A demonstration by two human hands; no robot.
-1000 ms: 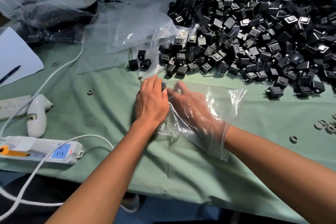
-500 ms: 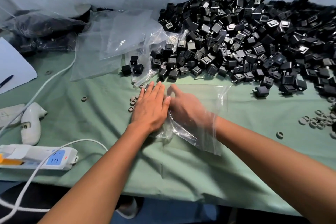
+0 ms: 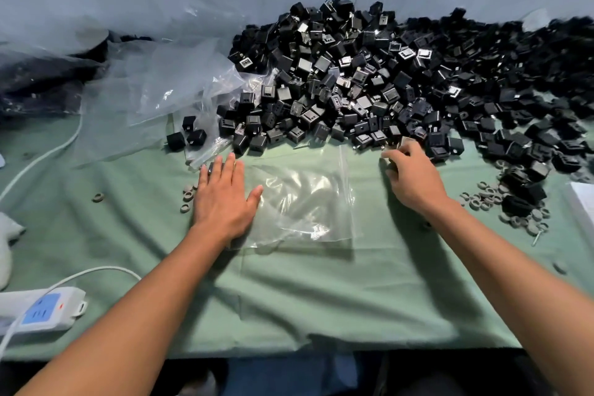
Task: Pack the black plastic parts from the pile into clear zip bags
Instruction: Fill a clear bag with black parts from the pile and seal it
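A big pile of black plastic parts (image 3: 369, 80) covers the back right of the green cloth. An empty clear zip bag (image 3: 305, 202) lies flat in front of it, its zip edge to the right. My left hand (image 3: 221, 199) presses flat on the bag's left edge with straight fingers. My right hand (image 3: 411, 177) is outside the bag at the pile's front edge. Its fingers curl round a black part (image 3: 400, 143) there.
Loose empty clear bags (image 3: 154, 90) lie back left, with filled bags (image 3: 38, 83) behind them. A few stray parts (image 3: 189, 135) sit by the empty bags. Small grey rings (image 3: 501, 202) are scattered on the right. A white power strip (image 3: 41, 312) and cable lie front left.
My right hand came out of the bag and moved right and forward to the pile. The bag now lies flat. My left hand stayed on its left edge.
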